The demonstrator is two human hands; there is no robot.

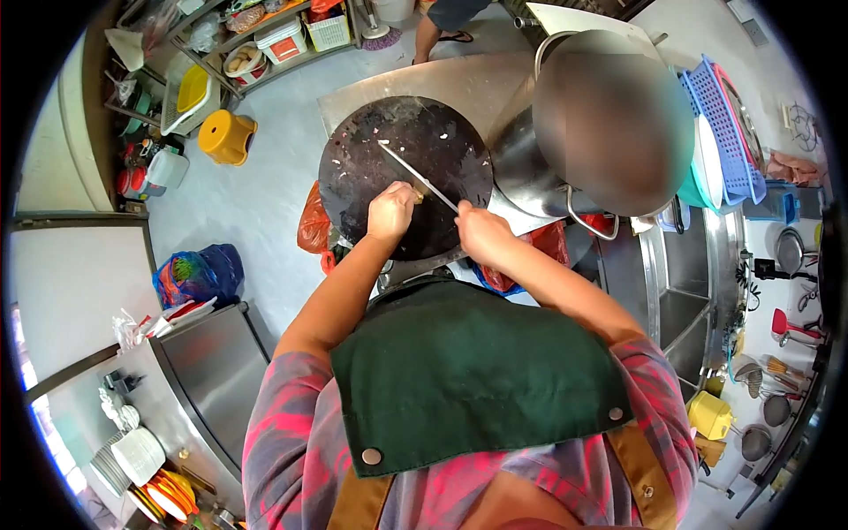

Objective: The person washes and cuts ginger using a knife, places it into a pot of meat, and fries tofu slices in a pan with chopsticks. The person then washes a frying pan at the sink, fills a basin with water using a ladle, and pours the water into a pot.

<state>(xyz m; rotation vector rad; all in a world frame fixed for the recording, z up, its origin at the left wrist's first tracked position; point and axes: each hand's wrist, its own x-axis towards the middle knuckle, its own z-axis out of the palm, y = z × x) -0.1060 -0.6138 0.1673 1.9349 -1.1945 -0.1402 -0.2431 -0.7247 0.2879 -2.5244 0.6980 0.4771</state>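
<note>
A round, dark chopping board lies in front of me with small pale scraps on it. My right hand is closed round the handle of a kitchen knife, whose blade runs across the board, tip up and to the left. Seen from above, the blade shows only as a thin bright line. My left hand is curled on the board beside the blade. Its fingertips press on a small yellowish-tan piece of food, mostly covered by the fingers; its kind cannot be made out.
A tall metal pot stands right of the board, its upper part blurred. Orange-red plastic bags hang at the board's left. Further off are a yellow stool, a steel sink and another person's leg.
</note>
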